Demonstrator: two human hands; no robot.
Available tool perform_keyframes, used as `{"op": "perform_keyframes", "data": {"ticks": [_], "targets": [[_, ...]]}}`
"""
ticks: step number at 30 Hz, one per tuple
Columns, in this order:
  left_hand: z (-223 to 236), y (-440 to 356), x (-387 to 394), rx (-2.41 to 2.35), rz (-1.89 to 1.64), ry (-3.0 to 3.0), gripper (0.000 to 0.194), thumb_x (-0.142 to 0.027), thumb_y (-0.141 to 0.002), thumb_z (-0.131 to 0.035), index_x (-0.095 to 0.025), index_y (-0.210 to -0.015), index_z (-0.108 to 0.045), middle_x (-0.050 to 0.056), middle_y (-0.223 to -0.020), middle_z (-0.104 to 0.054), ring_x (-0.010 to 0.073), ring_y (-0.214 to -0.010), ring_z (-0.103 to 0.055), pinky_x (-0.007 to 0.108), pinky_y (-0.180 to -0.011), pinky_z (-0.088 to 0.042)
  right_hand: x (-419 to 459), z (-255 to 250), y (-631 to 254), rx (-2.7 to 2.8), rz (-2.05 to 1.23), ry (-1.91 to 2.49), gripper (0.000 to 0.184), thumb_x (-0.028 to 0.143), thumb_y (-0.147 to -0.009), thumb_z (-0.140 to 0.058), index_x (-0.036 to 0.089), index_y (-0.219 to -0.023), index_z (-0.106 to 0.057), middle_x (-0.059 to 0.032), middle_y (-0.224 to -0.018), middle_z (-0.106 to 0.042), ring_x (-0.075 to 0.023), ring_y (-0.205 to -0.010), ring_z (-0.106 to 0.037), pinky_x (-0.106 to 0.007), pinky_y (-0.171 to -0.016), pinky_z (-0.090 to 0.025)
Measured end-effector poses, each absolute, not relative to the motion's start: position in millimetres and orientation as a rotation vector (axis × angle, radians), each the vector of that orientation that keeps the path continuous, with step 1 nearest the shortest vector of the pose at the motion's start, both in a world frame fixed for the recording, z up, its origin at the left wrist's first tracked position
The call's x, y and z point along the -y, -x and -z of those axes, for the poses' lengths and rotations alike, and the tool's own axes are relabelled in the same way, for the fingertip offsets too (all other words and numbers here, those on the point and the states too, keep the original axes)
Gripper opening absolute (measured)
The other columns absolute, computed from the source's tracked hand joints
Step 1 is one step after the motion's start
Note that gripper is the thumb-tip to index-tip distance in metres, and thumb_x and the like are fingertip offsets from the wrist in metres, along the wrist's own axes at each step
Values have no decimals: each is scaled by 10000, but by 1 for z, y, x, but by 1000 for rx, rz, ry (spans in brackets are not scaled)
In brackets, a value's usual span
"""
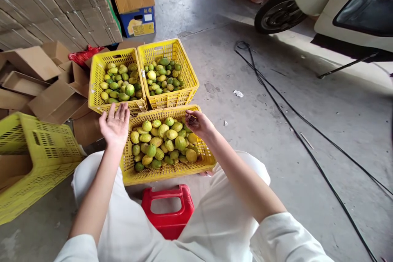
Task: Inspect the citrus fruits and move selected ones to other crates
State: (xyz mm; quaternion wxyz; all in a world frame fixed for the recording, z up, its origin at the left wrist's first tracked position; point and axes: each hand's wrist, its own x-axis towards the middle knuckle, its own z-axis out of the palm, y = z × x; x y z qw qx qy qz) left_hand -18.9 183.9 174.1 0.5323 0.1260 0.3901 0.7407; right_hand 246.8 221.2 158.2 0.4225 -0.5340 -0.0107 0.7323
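Three yellow plastic crates of green-yellow lemons stand on the concrete floor. The nearest crate (166,174) sits between my knees, with lemons (162,141) heaped in it. My left hand (116,125) hovers palm up over that crate's left rim, fingers spread and empty. My right hand (198,123) is above its far right corner, fingers loosely curled, nothing visible in them. Behind stand the far left crate (96,75) and the far right crate (187,71), side by side.
A red stool (168,211) is under me. An empty tilted yellow crate (33,159) lies at left, among loose cardboard boxes (33,77) and stacked flat cartons (55,4). Black cables (294,118) cross the floor at right, near a scooter (322,0).
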Motion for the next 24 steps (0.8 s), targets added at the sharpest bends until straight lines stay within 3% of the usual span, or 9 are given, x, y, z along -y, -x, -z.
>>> {"op": "perform_keyframes", "data": {"ticks": [14, 19, 22, 24], "targets": [[-155, 0, -179, -1278, -1421, -379, 325, -410, -832, -480, -176, -1024, -598, 82, -1093, -650, 211, -1022, -667, 373, -945, -517, -217, -152, -251, 147, -1824, 1407, 132, 105, -842, -517, 147, -753, -605, 28, -561, -585, -57, -480, -527, -139, -487, -468], [-130, -4, -159, -1693, -732, -856, 475, -441, -830, -527, -200, -1236, -477, 154, -1381, -470, 285, -1209, -561, 459, -1007, -458, -205, -142, -257, 322, -1836, 1534, 157, 146, -880, -456, 174, -798, -587, 29, -618, -589, -51, -517, -537, -129, -529, -473], [-122, 12, -135, -1757, -155, -1428, 590, -469, -808, -571, -215, -1324, -439, 160, -1534, -270, 354, -1377, -367, 524, -1116, -306, -189, -125, -269, 505, -1888, 1690, 143, 171, -879, -456, 173, -834, -591, 4, -703, -630, -63, -561, -573, -152, -557, -488], [-116, 30, -120, -1734, 106, -1688, 557, -427, -804, -578, -187, -1297, -482, 172, -1540, -271, 384, -1413, -286, 544, -1145, -226, -182, -108, -279, 671, -1937, 1830, 110, 190, -849, -502, 160, -836, -607, -24, -747, -655, -94, -599, -604, -193, -577, -505]]}}
